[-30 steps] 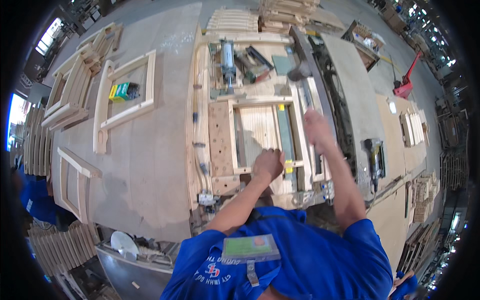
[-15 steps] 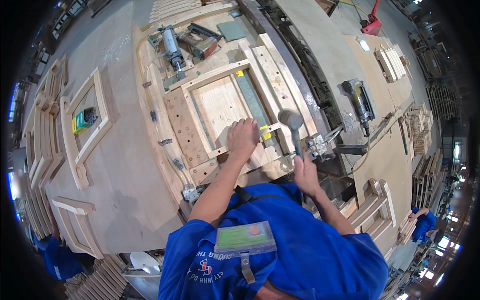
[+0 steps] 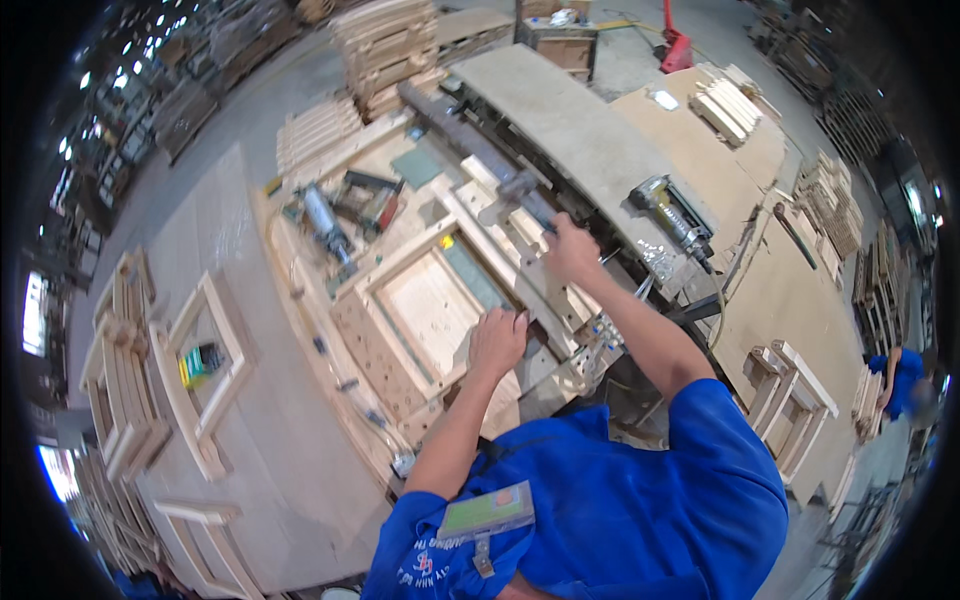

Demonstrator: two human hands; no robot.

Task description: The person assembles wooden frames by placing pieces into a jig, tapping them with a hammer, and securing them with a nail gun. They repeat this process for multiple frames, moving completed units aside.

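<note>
A pale rectangular wooden frame [image 3: 405, 345] lies in a wooden jig [image 3: 365, 345] on the bench. My left hand [image 3: 498, 343] is closed over the frame's near rail, close to its right corner; the undersides of the fingers are hidden. My right hand [image 3: 573, 250] grips the handle of a hammer [image 3: 517, 187], whose dark head is over the far right side of the jig. The hammer is blurred, and I cannot tell whether its head touches the wood.
Beyond the frame lie air tools [image 3: 325, 220]. A nail gun [image 3: 672, 215] rests on the right-hand table. Finished frames [image 3: 205, 350] and a green-yellow box [image 3: 200, 365] are on the left board; another frame [image 3: 790, 405] is at right. Wood pieces [image 3: 385, 50] are stacked behind.
My right hand has swung the hammer forward, away from my body, and the right arm is stretched out. My left hand stays at the near rail. The whole view has turned.
</note>
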